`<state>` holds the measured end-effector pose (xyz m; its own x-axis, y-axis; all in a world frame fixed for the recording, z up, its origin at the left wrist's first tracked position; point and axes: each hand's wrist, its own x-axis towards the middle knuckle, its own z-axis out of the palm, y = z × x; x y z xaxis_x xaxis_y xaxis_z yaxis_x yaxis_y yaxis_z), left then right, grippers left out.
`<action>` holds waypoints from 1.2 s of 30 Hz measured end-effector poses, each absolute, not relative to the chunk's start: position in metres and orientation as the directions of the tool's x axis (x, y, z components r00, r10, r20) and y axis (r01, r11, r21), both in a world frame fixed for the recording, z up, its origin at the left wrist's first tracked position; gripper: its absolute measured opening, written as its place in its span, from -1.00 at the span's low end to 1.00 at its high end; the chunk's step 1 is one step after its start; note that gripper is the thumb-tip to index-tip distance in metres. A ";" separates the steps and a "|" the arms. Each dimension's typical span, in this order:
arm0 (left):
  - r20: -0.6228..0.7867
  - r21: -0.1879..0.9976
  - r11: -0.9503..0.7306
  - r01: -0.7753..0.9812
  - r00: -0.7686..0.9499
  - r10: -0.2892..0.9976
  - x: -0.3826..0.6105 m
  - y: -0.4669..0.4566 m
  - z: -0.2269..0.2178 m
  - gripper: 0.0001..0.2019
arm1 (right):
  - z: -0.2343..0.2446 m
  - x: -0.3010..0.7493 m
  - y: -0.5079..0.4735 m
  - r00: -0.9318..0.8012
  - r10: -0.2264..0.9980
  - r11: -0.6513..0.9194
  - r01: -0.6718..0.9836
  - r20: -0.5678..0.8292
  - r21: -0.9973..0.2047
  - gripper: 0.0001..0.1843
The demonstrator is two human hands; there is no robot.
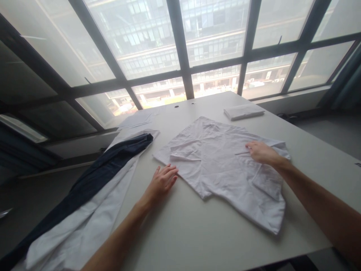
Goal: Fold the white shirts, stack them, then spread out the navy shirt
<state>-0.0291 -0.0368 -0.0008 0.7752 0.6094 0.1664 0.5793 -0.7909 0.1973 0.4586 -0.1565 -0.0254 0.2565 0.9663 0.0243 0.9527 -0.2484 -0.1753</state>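
Note:
A white short-sleeved shirt point(217, 158) lies spread on the white table point(175, 233), with creases and folds across it. At its near left edge, my left hand point(163, 181) rests with the fingers apart, fingertips touching the cloth's border. Over the right part of the shirt, my right hand point(262, 152) has its fingers curled together on the fabric beside a short crease, seemingly pinching it. Its thumb is mostly hidden.
Dark navy cloth point(113, 158) and white cloth point(93, 214) drape over the table's left side. A folded white cloth point(244, 111) lies at the back right. Pale flat sheets point(135, 119) are at the back left. Large windows point(214, 34) stand behind.

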 end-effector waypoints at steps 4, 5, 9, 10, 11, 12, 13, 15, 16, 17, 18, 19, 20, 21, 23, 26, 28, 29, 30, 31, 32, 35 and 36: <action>0.200 0.233 -0.825 0.514 0.805 0.558 -0.026 -0.045 0.008 -0.69 | -0.020 0.466 -0.155 0.267 0.963 -0.252 0.935 0.028 -0.251 -0.52; 0.211 0.238 -0.835 0.496 0.813 0.543 -0.024 -0.047 0.010 -0.71 | -0.020 0.468 -0.155 0.274 0.961 -0.259 0.929 0.024 -0.264 -0.50; 0.233 0.280 -0.875 0.395 0.856 0.462 -0.022 -0.056 0.017 -0.77 | -0.021 0.478 -0.156 0.274 0.962 -0.254 0.903 0.011 -0.346 -0.44; 0.232 0.302 -0.880 0.367 0.867 0.441 -0.022 -0.058 0.018 -0.77 | -0.021 0.482 -0.156 0.267 0.963 -0.237 0.898 0.033 -0.372 -0.44; 0.230 0.324 -0.883 0.340 0.877 0.422 -0.022 -0.059 0.019 -0.78 | -0.021 0.485 -0.156 0.264 0.962 -0.218 0.893 0.065 -0.394 -0.43; 0.230 0.344 -0.884 0.316 0.885 0.405 -0.023 -0.059 0.019 -0.78 | -0.020 0.489 -0.157 0.265 0.959 -0.203 0.889 0.099 -0.410 -0.42; 0.236 0.360 -0.884 0.298 0.888 0.395 -0.024 -0.059 0.019 -0.78 | -0.019 0.492 -0.157 0.270 0.953 -0.191 0.887 0.135 -0.421 -0.41; 0.269 0.372 -0.880 0.295 0.873 0.406 -0.025 -0.058 0.018 -0.77 | -0.016 0.498 -0.158 0.286 0.937 -0.176 0.883 0.201 -0.435 -0.42; 0.290 0.368 -0.876 0.312 0.856 0.427 -0.025 -0.056 0.017 -0.74 | -0.016 0.501 -0.158 0.290 0.930 -0.168 0.882 0.227 -0.440 -0.44; 0.307 0.360 -0.869 0.340 0.836 0.455 -0.026 -0.054 0.015 -0.70 | -0.015 0.503 -0.159 0.291 0.924 -0.159 0.882 0.248 -0.444 -0.46; 0.316 0.347 -0.860 0.373 0.817 0.482 -0.026 -0.052 0.013 -0.65 | -0.015 0.505 -0.159 0.290 0.920 -0.148 0.881 0.265 -0.449 -0.48; 0.312 0.328 -0.851 0.410 0.804 0.507 -0.027 -0.049 0.011 -0.60 | -0.016 0.506 -0.159 0.285 0.919 -0.138 0.880 0.274 -0.454 -0.49; 0.291 0.306 -0.841 0.447 0.797 0.529 -0.028 -0.045 0.008 -0.54 | -0.017 0.508 -0.160 0.279 0.922 -0.133 0.880 0.270 -0.457 -0.50; 0.258 0.283 -0.828 0.484 0.794 0.551 -0.030 -0.041 0.005 -0.51 | -0.018 0.509 -0.160 0.276 0.927 -0.136 0.880 0.255 -0.455 -0.50; 0.174 0.243 -0.798 0.552 0.784 0.595 -0.033 -0.033 -0.002 -0.48 | -0.021 0.510 -0.160 0.287 0.938 -0.183 0.887 0.197 -0.424 -0.50; 0.089 0.212 -0.769 0.604 0.771 0.630 -0.038 -0.024 -0.009 -0.49 | -0.023 0.511 -0.159 0.293 0.952 -0.258 0.924 0.089 -0.284 -0.53; 0.072 0.199 -0.765 0.612 0.769 0.635 -0.040 -0.022 -0.012 -0.49 | -0.024 0.510 -0.158 0.260 0.964 -0.245 0.947 0.049 -0.207 -0.57; 0.071 0.195 -0.764 0.615 0.768 0.636 -0.040 -0.022 -0.012 -0.49 | -0.024 0.510 -0.158 0.238 0.970 -0.227 0.955 0.041 -0.191 -0.58; 0.072 0.191 -0.764 0.617 0.767 0.637 -0.041 -0.022 -0.012 -0.49 | -0.025 0.509 -0.157 0.221 0.975 -0.210 0.959 0.037 -0.188 -0.58; 0.077 0.187 -0.764 0.618 0.766 0.638 -0.041 -0.023 -0.012 -0.49 | -0.026 0.509 -0.156 0.208 0.978 -0.197 0.961 0.037 -0.193 -0.57; 0.083 0.183 -0.766 0.617 0.766 0.637 -0.042 -0.025 -0.012 -0.49 | -0.027 0.508 -0.156 0.202 0.979 -0.191 0.961 0.037 -0.198 -0.55; 0.088 0.172 -0.775 0.608 0.774 0.627 -0.044 -0.029 -0.011 -0.50 | -0.031 0.505 -0.156 0.222 0.973 -0.202 0.950 0.061 -0.236 -0.48; 0.083 0.168 -0.778 0.606 0.777 0.624 -0.045 -0.031 -0.010 -0.49 | -0.031 0.504 -0.156 0.245 0.967 -0.217 0.940 0.078 -0.264 -0.45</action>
